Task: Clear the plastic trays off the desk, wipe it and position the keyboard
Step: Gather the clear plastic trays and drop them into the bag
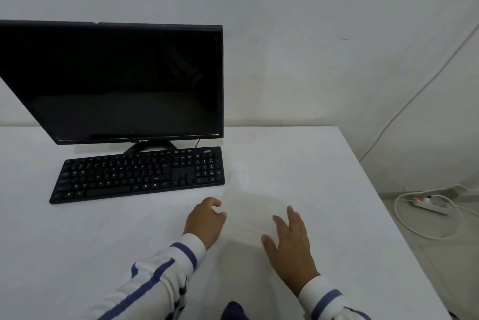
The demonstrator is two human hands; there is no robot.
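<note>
On our white desk (311,164), the black keyboard (137,174) lies lengthwise left to right before the monitor (116,81). Nearer us, our left hand (204,218) curls round the left rim of the clear plastic tray (248,213). Our right hand (290,242) presses flat on its right side, fingers straight. The tray's long axis is too faint to tell.

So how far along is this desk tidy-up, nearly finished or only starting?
Early, by the look of it. Done: nothing I can confirm. In hand: a clear plastic tray sits on the desk; the left hand grips its left edge, the right hand lies flat on it. Left: taking it away, wiping (no cloth shows), and squaring the keyboard, slightly askew before the monitor.
</note>
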